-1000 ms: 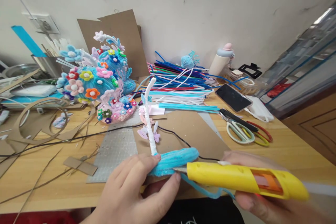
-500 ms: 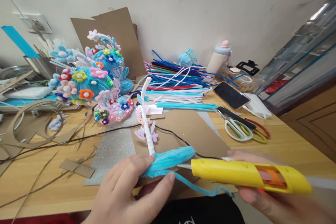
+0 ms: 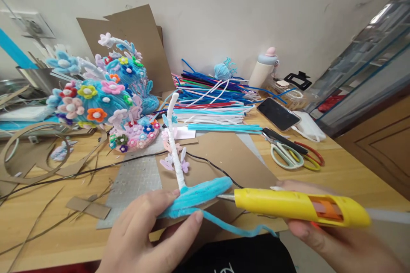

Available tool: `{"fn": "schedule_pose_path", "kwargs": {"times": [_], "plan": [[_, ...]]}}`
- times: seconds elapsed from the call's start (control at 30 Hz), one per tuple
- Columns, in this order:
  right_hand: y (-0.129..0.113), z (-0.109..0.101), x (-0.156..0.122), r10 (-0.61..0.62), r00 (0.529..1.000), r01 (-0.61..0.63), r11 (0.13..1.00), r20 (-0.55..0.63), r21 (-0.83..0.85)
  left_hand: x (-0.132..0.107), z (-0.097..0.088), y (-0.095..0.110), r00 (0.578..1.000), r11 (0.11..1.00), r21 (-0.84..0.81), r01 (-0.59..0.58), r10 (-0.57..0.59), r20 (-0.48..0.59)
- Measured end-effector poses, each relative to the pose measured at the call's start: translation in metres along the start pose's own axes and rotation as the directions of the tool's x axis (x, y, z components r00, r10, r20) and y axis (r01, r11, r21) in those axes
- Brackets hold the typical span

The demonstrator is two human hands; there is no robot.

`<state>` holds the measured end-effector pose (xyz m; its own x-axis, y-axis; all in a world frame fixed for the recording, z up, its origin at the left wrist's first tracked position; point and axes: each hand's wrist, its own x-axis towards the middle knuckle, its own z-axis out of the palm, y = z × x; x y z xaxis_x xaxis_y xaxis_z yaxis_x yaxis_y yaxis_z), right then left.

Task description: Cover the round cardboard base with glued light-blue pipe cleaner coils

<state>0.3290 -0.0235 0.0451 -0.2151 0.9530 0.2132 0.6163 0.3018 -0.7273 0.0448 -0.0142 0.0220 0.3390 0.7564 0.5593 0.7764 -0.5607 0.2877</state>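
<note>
My left hand (image 3: pixel 150 228) grips a base wrapped in blue pipe cleaner (image 3: pixel 201 194), its thumb and fingers closed on the near left edge. From that base rises a white wrapped stem (image 3: pixel 176 153) with small pink, lilac and blue flowers and leaves. A loose blue pipe cleaner end (image 3: pixel 230 226) trails from under my left thumb to the right. My right hand (image 3: pixel 323 230) is closed around a yellow hot glue gun (image 3: pixel 288 205), a clear glue stick protruding from its back. The gun's metal nozzle meets the base's right side; whether it touches I cannot tell.
Flower-covered blue pipe cleaner pieces (image 3: pixel 105 98) stand at the back left. Piles of pipe cleaners (image 3: pixel 208 94) lie by the wall. Scissors (image 3: pixel 285 153), a phone (image 3: pixel 277 114) and a bottle (image 3: pixel 263 68) are on the right. A black cord (image 3: pixel 128 158) crosses the table; cardboard scraps (image 3: pixel 88 207) lie left.
The whole view has shifted slightly, with things appearing a little further left. Both hands keep their holds, and the glue gun's nozzle sits slightly further along the base's right edge.
</note>
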Motion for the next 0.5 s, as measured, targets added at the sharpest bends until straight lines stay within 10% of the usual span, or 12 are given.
{"fn": "schedule_pose_path", "kwargs": {"times": [0.5], "plan": [[0.0076,0.0018,-0.0073,0.112,0.99,-0.11,0.994,-0.086,0.023,-0.0015,0.0046,-0.0017,0.988,0.985,-0.081,0.15,-0.147,0.037]]}}
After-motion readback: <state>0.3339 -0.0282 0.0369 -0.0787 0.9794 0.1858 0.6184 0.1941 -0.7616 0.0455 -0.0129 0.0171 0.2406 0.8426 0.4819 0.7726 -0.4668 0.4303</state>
